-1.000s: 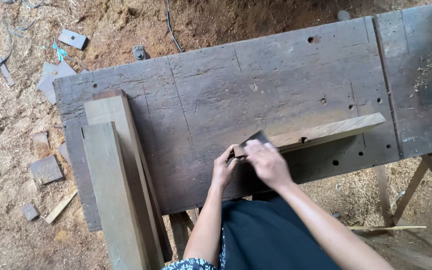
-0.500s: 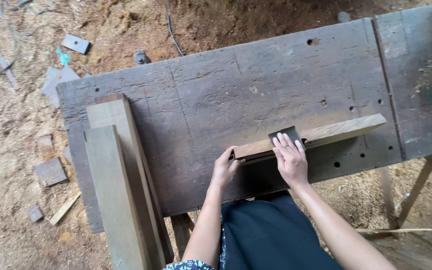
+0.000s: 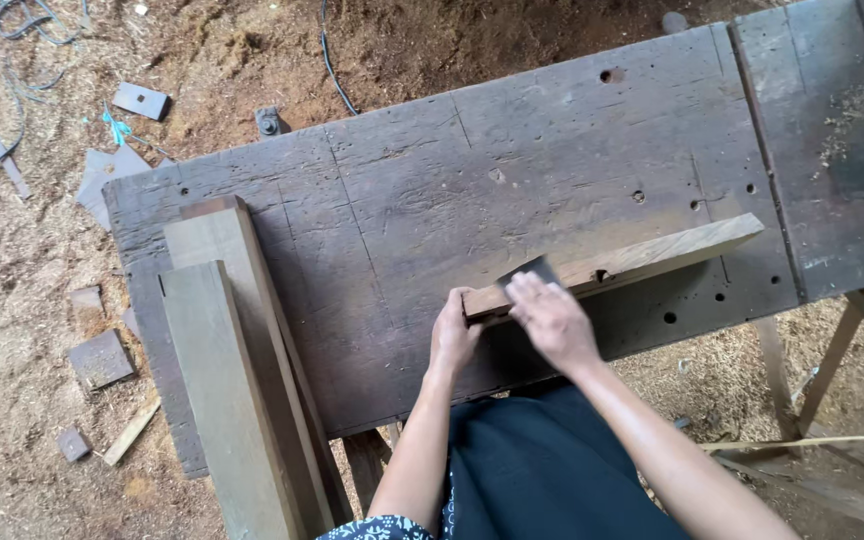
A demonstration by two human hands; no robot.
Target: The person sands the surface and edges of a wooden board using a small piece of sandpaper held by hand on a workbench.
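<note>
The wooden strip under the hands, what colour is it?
Light tan, the wooden strip shows best in the head view, paler than the dark grey workbench.

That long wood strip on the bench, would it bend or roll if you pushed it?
The wood strip looks stiff, since it lies straight and flat on the workbench. Its flat sides suggest it would slide rather than roll. It is thin, so probably light; the left hand steadies its end while the right hand presses a dark pad.

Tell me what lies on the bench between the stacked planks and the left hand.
Head view: only bare bench top between the planks and the left hand.
</note>
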